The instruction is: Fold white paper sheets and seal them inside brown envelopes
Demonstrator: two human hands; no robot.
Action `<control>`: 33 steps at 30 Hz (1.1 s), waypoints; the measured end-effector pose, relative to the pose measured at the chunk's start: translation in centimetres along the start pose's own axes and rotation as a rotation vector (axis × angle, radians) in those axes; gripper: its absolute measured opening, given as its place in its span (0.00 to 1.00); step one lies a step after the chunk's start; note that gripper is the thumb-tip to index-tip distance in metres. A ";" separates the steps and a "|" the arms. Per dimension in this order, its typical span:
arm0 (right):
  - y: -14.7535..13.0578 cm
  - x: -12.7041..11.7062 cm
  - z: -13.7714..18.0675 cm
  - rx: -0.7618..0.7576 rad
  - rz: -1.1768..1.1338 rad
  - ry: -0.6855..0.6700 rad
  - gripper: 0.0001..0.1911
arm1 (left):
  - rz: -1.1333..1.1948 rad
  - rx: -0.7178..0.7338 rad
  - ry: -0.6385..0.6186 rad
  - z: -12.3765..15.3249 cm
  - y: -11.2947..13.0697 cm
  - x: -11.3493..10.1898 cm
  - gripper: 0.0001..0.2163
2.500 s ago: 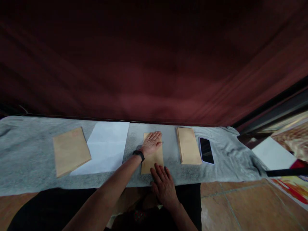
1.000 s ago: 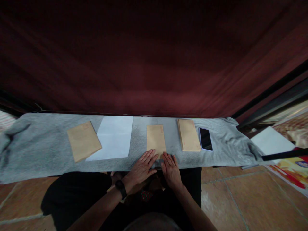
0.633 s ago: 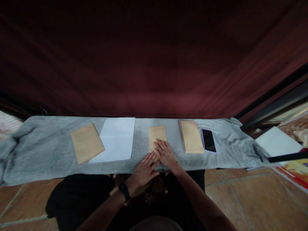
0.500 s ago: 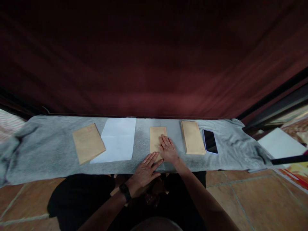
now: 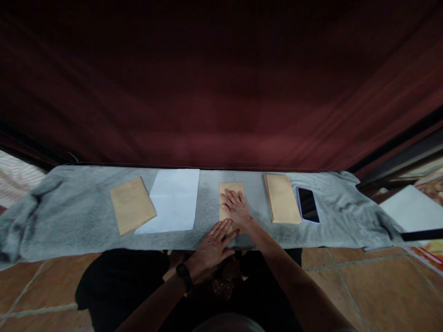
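A tan paper envelope [image 5: 224, 188] lies on the grey cloth in front of me, partly covered by both hands. My right hand [image 5: 236, 206] rests flat across its middle and upper part, fingers spread. My left hand [image 5: 213, 242] touches the envelope's lower left part with its fingertips, fingers stretched out. To the right is a stack of tan envelopes [image 5: 283, 199]. On the left, more tan envelopes [image 5: 132, 203] overlap a white sheet of paper [image 5: 176, 198]; how many lie there I cannot tell.
A phone [image 5: 308, 204] with a pale purple edge lies right of the stack. Grey cloth [image 5: 79, 207] covers the long narrow surface. Behind it rises a dark red panel [image 5: 214, 115]. A white board or sheet [image 5: 413, 208] stands at the far right, above the tiled floor [image 5: 391, 281].
My right hand has slid up and slightly left over the envelope. My left hand stays at its lower edge. The whole view has shifted a little.
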State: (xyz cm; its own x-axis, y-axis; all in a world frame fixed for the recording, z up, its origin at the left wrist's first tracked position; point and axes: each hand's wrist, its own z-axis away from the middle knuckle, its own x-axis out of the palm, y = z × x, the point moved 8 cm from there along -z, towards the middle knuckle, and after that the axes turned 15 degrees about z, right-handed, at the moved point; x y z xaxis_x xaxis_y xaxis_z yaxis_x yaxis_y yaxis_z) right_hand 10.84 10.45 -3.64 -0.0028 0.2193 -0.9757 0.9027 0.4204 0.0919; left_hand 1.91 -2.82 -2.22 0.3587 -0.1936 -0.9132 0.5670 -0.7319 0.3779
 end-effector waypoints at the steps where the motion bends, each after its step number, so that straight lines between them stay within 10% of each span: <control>1: 0.2 0.1 -0.3 0.010 0.005 -0.006 0.26 | 0.004 -0.004 0.003 0.0 -0.1 0.1 0.31; 16: 3.6 1.3 -1.7 0.320 0.056 -0.044 0.34 | 0.017 0.003 0.005 0.0 0.1 -0.1 0.32; 33: -1.6 -3.5 13.2 0.158 0.012 0.089 0.28 | -0.004 -0.001 -0.013 -0.2 0.6 -0.2 0.31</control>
State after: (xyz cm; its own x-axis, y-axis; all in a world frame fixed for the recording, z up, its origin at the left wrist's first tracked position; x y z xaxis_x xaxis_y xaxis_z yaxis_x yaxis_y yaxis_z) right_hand 15.11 -2.66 -2.96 -0.0231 0.3030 -0.9527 0.9593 0.2751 0.0642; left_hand 2.33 -3.14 -1.82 0.3461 -0.1991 -0.9168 0.5690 -0.7324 0.3738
